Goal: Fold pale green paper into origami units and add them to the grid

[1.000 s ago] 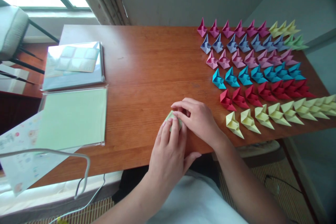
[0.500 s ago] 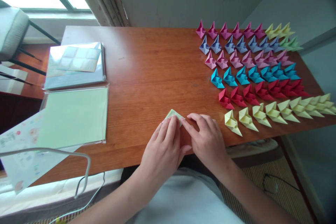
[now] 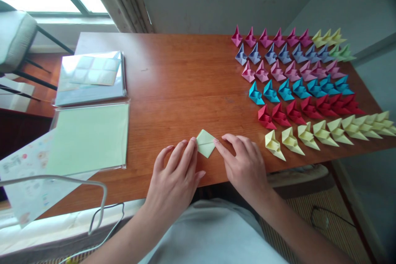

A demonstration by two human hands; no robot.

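Observation:
A small folded square of pale green paper [image 3: 206, 143] lies flat on the wooden table [image 3: 173, 86], turned so a corner points away from me. One crease or folded edge runs across its middle. On its left corner rest the fingertips of my left hand [image 3: 176, 173], the fingers stretched out over the tabletop. The index finger of my right hand [image 3: 244, 161] touches the right corner, with the other fingers loosely bent. Neither hand grips the paper. Nearest to my right hand is a pale yellow folded paper boat [image 3: 274, 145], at the front of its row.
Rows of folded paper pieces in yellow, red [image 3: 266, 116], blue [image 3: 256, 93], pink and purple fill the table's right side. At the left lie a pack of light green paper [image 3: 89, 138], another flat pack [image 3: 77, 93] and a printed sheet [image 3: 27, 169]. A grey cable [image 3: 77, 178] arches over the front left.
My left hand has slid left off the folded paper, so its whole top face and crossing line now show. My right hand has stayed at the right corner.

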